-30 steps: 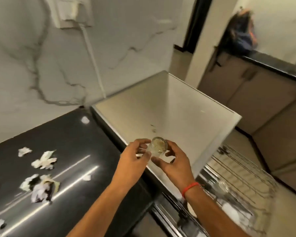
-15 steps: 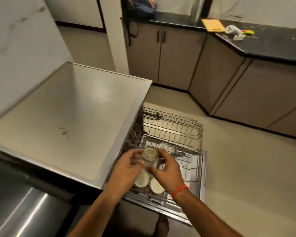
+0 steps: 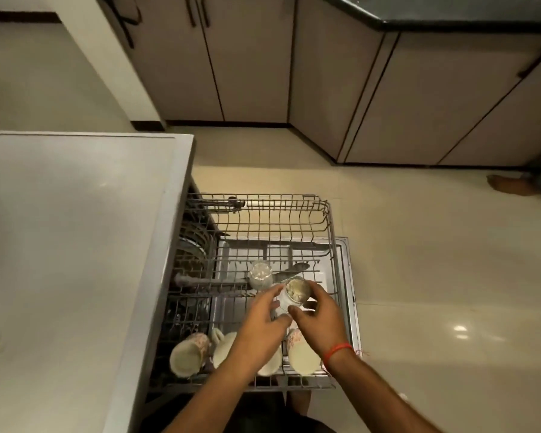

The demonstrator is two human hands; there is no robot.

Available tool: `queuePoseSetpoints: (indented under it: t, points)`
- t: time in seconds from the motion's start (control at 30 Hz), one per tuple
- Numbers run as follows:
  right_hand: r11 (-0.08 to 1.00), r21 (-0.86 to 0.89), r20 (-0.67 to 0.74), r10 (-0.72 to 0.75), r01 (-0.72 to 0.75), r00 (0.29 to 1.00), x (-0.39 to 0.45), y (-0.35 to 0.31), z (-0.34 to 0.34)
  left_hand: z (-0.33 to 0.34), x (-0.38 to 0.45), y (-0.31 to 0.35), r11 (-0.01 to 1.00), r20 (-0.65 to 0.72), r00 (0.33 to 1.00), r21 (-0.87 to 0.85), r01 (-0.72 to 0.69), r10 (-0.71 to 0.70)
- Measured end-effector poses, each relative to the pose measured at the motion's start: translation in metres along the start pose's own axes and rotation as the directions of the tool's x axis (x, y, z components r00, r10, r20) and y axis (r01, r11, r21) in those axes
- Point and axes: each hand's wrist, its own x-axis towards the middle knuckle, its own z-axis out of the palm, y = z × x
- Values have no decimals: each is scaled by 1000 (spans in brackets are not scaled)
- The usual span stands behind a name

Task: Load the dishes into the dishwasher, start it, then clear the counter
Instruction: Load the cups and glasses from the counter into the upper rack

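Observation:
Both hands hold a small clear glass [image 3: 295, 293] upside down over the pulled-out upper rack [image 3: 322, 210] of the dishwasher. My left hand [image 3: 258, 329] grips its left side and my right hand [image 3: 320, 314] its right side. Just beyond it, another clear glass [image 3: 260, 273] stands inverted in the rack. Several cream cups [image 3: 303, 357] lie along the rack's near edge, partly hidden by my hands. A spoon [image 3: 294, 268] lies on the rack behind the glasses. The dishwasher's white top [image 3: 69, 245] fills the left.
The open dishwasher door [image 3: 344, 254] lies flat under the rack. Beige cabinets [image 3: 250, 64] line the far wall under a black counter [image 3: 450, 10]. Another person's foot [image 3: 509, 184] rests on the tiled floor at the right.
My view swung from the black counter to the open dishwasher. Both hands carried the glass from above the dishwasher top down over the upper rack.

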Motion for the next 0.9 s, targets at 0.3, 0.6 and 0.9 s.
queuePoseSetpoints:
  t: [0.3,0.6,0.9]
  points:
    - [984,-43,-64,173,-175,983,105,54,38,18,116,-20,963,90,968,-115,244,-235]
    - [943,-49,-5,329,-329,944,140,74,55,25,170,-43,898,138,927,-233,373,-349]
    - [914,75,183,380,-398,907,146,81,50,22,183,-51,865,122,904,-261,428,-410]
